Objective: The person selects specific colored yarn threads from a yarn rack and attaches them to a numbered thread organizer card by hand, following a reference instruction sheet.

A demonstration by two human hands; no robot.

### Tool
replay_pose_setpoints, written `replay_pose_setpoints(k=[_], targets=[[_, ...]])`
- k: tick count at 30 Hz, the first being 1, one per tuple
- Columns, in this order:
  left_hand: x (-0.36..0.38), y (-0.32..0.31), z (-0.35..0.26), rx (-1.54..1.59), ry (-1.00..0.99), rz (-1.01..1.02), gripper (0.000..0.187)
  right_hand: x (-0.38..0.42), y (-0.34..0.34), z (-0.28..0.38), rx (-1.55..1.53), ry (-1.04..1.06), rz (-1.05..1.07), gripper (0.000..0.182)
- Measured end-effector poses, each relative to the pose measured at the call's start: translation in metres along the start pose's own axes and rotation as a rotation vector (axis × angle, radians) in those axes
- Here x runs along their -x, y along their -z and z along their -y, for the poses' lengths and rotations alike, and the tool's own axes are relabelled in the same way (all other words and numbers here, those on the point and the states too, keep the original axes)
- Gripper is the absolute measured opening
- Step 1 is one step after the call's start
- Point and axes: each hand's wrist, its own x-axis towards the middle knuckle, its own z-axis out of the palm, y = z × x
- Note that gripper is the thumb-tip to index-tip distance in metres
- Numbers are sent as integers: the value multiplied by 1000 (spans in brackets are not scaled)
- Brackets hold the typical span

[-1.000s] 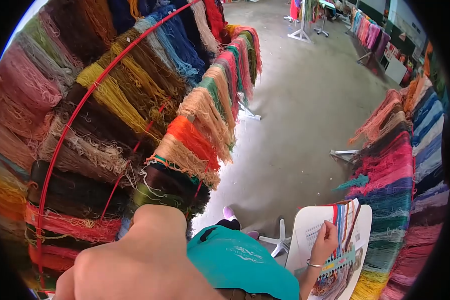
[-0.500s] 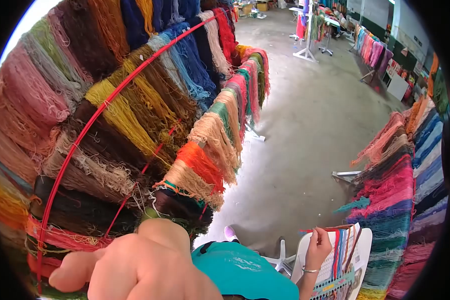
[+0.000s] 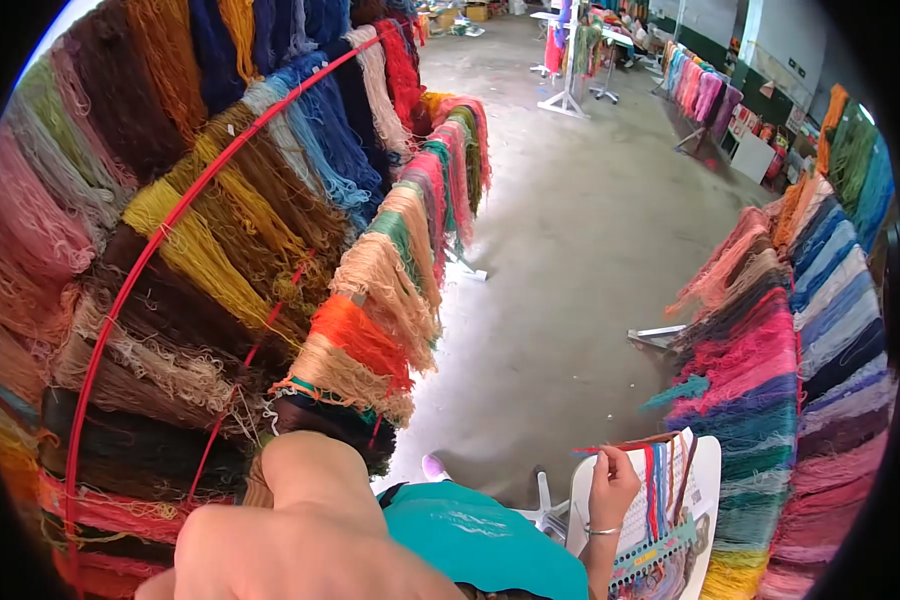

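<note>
My left hand (image 3: pixel 300 550) looms large and blurred at the bottom left, close to the camera, its bent forearm (image 3: pixel 315 470) behind it; its fingers are mostly hidden. At the lower right, my right hand (image 3: pixel 615 490), with a bracelet at the wrist, has its fingertips pinched together at a red thread (image 3: pixel 588 450) along the top of a white board (image 3: pixel 708 470). On that board lies a calendar-like sheet with a spiral binding (image 3: pixel 655 560). Several coloured thread strands (image 3: pixel 660 490), red, blue and brown, hang down over the sheet.
Racks of yarn skeins (image 3: pixel 205 255) in many colours fill the left, crossed by a red bar (image 3: pixel 135 275). More skeins (image 3: pixel 745 370) hang along the right. A grey floor aisle (image 3: pixel 560 270) runs between. White stands (image 3: pixel 567 95) and another yarn rack (image 3: pixel 700 90) are farther back.
The view has swung slightly, so racks and board sit farther left. My left hand has turned and lowered, hiding the finger that stuck out. My right hand stays at the thread.
</note>
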Motion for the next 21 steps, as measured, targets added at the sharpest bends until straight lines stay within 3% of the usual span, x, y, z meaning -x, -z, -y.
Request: replay_pose_setpoints(k=[6, 15, 16, 18, 19, 21], targets=[[-9, 9, 8, -249, -164, 100, 54, 0, 1, 1, 20, -10, 17, 10], [5, 5, -1, 14, 45, -102, 55, -4, -6, 2, 17, 75, 12, 10], [8, 7, 4, -163, -190, 45, 55, -6, -6, 3, 31, 50, 21, 10], [9, 5, 1, -363, -416, 178, 55, -8, -9, 5, 18, 15, 40, 11], [1, 4, -7, -244, -174, -11, 55, -8, -11, 5, 13, 19, 56, 11], [-1, 3, -12, -127, 62, -207, 56, -10, -16, 4, 13, 34, 55, 10]])
